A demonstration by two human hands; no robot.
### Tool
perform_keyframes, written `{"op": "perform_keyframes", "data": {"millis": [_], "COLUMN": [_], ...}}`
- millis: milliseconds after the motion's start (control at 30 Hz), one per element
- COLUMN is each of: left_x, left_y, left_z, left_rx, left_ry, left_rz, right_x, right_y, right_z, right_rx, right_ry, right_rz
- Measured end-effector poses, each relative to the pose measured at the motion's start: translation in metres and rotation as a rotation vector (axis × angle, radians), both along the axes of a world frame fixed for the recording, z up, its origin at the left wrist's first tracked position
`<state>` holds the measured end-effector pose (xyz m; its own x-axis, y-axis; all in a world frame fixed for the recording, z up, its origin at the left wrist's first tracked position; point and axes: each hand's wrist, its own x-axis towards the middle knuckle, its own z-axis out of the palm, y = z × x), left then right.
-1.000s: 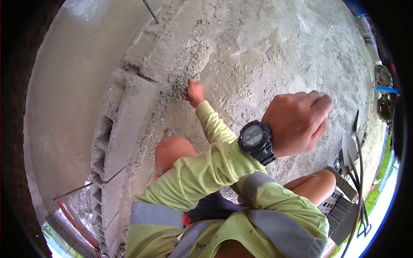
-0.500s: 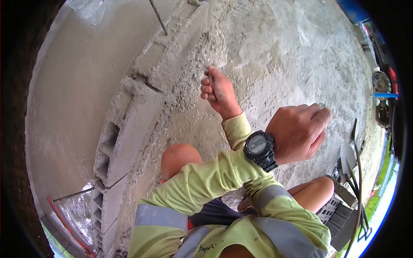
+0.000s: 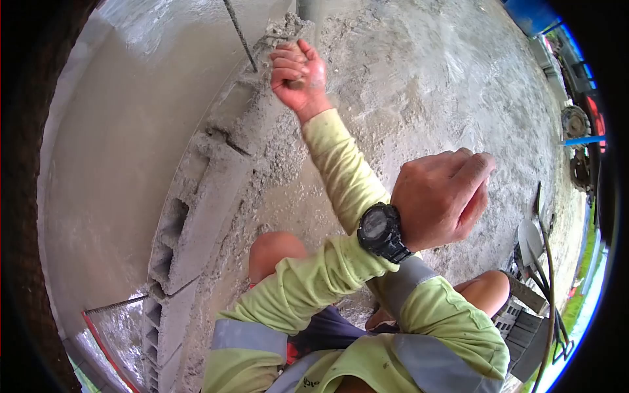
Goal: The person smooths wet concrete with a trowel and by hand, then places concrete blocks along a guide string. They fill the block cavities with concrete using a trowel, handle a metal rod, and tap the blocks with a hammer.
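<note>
My right hand [image 3: 298,77], at the end of the arm reaching up and left, is closed around a trowel handle [image 3: 296,84]. Its blade is mostly hidden behind the hand. Lumpy wet mortar [image 3: 288,27] lies just beyond the knuckles, at the top of the hollow block wall [image 3: 216,196]. Across the other arm lies my left arm, with a black watch [image 3: 383,230] on its wrist. My left hand [image 3: 445,196] hangs over the grey ground to the right, loosely fisted, with nothing showing in it.
A thin steel bar [image 3: 241,36] rises beside the wall. Smooth wet-looking concrete [image 3: 105,170] spreads to its left. At the right are a shovel [image 3: 529,241], stacked blocks [image 3: 524,337], a blue bar [image 3: 585,141] and a blue container [image 3: 529,14].
My right hand has moved up and left to the wall's top and turned over; the mortar-covered trowel blade seen before is now mostly hidden. My left hand has shifted slightly left.
</note>
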<state>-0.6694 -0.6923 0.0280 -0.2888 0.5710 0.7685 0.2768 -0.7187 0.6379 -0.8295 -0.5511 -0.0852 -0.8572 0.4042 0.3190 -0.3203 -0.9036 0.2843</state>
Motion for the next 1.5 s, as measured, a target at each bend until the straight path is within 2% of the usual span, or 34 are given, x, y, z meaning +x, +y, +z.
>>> {"op": "perform_keyframes", "data": {"millis": [33,100,167,200,233,300,333,400,533,633,700,800,867,900,967,1033,1100,1200,1300,1367,1500], "left_x": [-0.001,-0.004,-0.002,-0.001,0.0,0.001,0.002,0.005,0.011,0.012,0.014,0.018,0.023,0.025,0.033,0.041,0.047,0.065,0.077,0.086,0.096], "left_y": [-0.003,-0.008,-0.009,-0.009,-0.009,-0.009,-0.009,-0.008,-0.007,-0.004,-0.004,-0.002,-0.002,-0.002,-0.001,-0.001,-0.008,-0.018,-0.025,-0.03,-0.034], "left_z": [0.001,0.004,0.002,0.002,0.001,0.002,0.002,0.001,-0.003,-0.004,-0.007,-0.01,-0.013,-0.013,-0.018,-0.024,-0.024,-0.034,-0.043,-0.054,-0.068], "left_rx": [-0.003,-0.061,-0.028,-0.002,-0.003,0.017,0.019,0.006,0.001,-0.015,-0.009,-0.028,-0.047,-0.067,-0.086,-0.173,-0.256,-0.356,-0.445,-0.504,-0.534], "left_ry": [-0.005,0.031,0.0,-0.024,-0.028,-0.015,-0.016,-0.001,0.007,0.013,0.021,0.024,0.029,0.034,0.023,0.151,0.283,0.449,0.591,0.79,0.816], "left_rz": [0.002,-0.041,-0.031,-0.029,-0.026,-0.023,-0.024,-0.038,-0.043,-0.03,-0.045,-0.034,-0.062,-0.07,-0.133,-0.216,-0.293,-0.444,-0.576,-0.616,-0.664], "right_x": [0.01,0.036,0.067,0.074,0.075,0.077,0.077,0.075,0.077,0.085,0.096,0.123,0.15,0.169,0.221,0.27,0.324,0.383,0.42,0.434,0.46], "right_y": [0.011,0.037,0.037,0.053,0.065,0.081,0.083,0.076,0.042,0.003,-0.018,-0.051,-0.08,-0.087,-0.099,-0.126,-0.148,-0.193,-0.226,-0.232,-0.212], "right_z": [0.002,0.011,0.044,0.042,0.038,0.022,0.016,0.014,-0.013,-0.012,-0.009,-0.013,-0.037,-0.063,-0.128,-0.159,-0.205,-0.225,-0.22,-0.213,-0.199], "right_rx": [-0.003,0.422,0.964,1.248,1.25,2.39,2.391,2.434,2.42,2.457,2.44,2.284,1.85,1.828,1.334,0.854,0.723,0.52,0.322,0.242,0.095], "right_ry": [-0.005,-0.255,-0.95,-1.23,-1.231,-1.757,-1.757,-2.02,-2.042,-1.961,-1.928,-1.811,-2.015,-2.054,-2.105,-2.125,-2.31,-2.617,-2.815,-2.884,-2.95], "right_rz": [0.002,0.091,-0.163,-0.25,-0.245,-1.073,-1.075,-0.955,-0.893,-0.874,-0.832,-0.909,-0.887,-0.869,-0.354,-0.345,-0.43,-0.462,-0.404,-0.393,-0.432]}}
